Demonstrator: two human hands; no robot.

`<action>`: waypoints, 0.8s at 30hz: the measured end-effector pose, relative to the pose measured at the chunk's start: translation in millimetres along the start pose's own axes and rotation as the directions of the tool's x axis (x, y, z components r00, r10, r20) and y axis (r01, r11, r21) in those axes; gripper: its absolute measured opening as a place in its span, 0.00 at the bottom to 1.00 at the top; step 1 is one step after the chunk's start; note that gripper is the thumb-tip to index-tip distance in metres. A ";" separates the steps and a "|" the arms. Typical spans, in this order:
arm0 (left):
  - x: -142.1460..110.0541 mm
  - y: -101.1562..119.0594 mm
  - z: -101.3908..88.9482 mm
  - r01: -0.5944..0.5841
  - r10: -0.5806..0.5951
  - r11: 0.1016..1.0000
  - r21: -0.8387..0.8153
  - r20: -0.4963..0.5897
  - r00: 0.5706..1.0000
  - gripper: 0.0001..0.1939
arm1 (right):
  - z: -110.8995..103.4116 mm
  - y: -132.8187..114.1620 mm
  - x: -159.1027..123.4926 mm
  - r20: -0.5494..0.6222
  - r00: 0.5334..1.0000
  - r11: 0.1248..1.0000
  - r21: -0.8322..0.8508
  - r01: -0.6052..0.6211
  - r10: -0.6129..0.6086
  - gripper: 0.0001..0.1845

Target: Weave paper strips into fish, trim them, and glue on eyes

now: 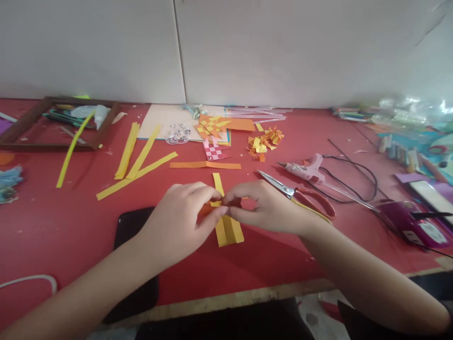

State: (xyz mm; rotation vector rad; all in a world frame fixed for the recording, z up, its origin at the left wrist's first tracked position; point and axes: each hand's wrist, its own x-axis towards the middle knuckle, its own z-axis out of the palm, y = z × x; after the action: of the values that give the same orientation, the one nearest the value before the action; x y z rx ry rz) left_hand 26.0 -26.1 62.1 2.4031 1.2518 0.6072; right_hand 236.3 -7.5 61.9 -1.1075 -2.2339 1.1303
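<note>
Yellow paper strips [229, 231] cross with orange strips in front of me, and both my hands pinch this small weave where the strips meet. My left hand [187, 212] holds it from the left between thumb and index finger. From the right, my right hand [262, 205] does the same, its fingertips touching those of the left. The fingers partly hide the crossing. Just beyond lies a creased orange strip [222, 165]. Further back are a pink checkered woven paper fish [213, 150] and a yellow-orange woven one [210, 126].
Scissors [288, 189] and a pink glue gun [306, 170] with its cord lie to the right, near a purple device [414, 222]. Loose yellow strips [136, 163], a black phone [136, 222] and a wooden frame [38, 144] are on the left. Paper scraps [265, 141] are heaped behind.
</note>
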 end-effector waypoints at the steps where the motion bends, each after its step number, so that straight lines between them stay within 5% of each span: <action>1: 0.3 -0.2 -1.9 0.026 -0.025 0.999 -0.028 0.036 0.999 0.09 | -0.8 0.7 -1.2 0.008 1.000 0.999 0.038 -0.011 0.010 0.06; 11: 1.2 -18.0 3.1 0.322 -0.298 0.934 -0.157 0.157 0.942 0.12 | -2.7 35.0 -5.3 -0.102 0.957 0.959 0.111 -0.259 0.270 0.12; 24: 0.3 -33.1 17.6 0.275 -0.240 0.914 -0.299 0.149 0.959 0.10 | 12.0 39.4 -12.8 -0.194 0.931 0.916 0.324 -0.238 0.310 0.10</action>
State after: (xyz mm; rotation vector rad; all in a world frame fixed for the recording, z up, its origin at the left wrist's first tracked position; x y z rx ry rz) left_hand 13.0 -10.0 30.8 1.9415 1.2877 0.5419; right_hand 255.0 -9.4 23.1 -1.3763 -1.6920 1.3102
